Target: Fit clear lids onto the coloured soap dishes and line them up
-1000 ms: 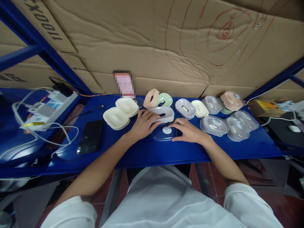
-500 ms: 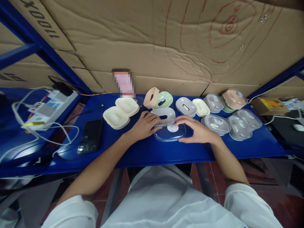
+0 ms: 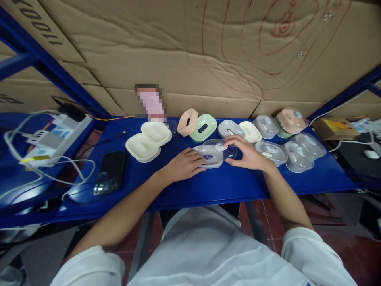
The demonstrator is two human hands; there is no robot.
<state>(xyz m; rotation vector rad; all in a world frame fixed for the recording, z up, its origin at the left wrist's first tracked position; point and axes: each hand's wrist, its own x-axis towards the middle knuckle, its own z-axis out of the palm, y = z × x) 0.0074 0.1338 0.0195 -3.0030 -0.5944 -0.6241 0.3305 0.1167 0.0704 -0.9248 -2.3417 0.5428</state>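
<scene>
My left hand (image 3: 188, 163) grips the left end of a grey oval soap dish (image 3: 212, 163) on the blue table. Its thumb and fingers are drawn together at the rim. In my right hand (image 3: 248, 153) is a clear plastic lid (image 3: 231, 151) with a round white label, held by its right end between thumb and fingers. The lid overlaps the dish, shifted to the right and towards the back. Behind them stand a green soap dish (image 3: 210, 121), a peach soap dish (image 3: 187, 123) tipped on its side, and another grey soap dish (image 3: 228, 128).
Cream dishes (image 3: 139, 149) lie at the left, beside a black phone (image 3: 109, 171). On the right are several lidded grey soap dishes (image 3: 297, 157) and a lidded peach one (image 3: 291, 119). A power strip (image 3: 56, 137) with white cables sits far left. Cardboard (image 3: 166, 51) forms the back wall.
The grey dish has come nearer to me, with my left hand on its end. My right hand has moved the clear lid from in front of the dish up over it and rightwards.
</scene>
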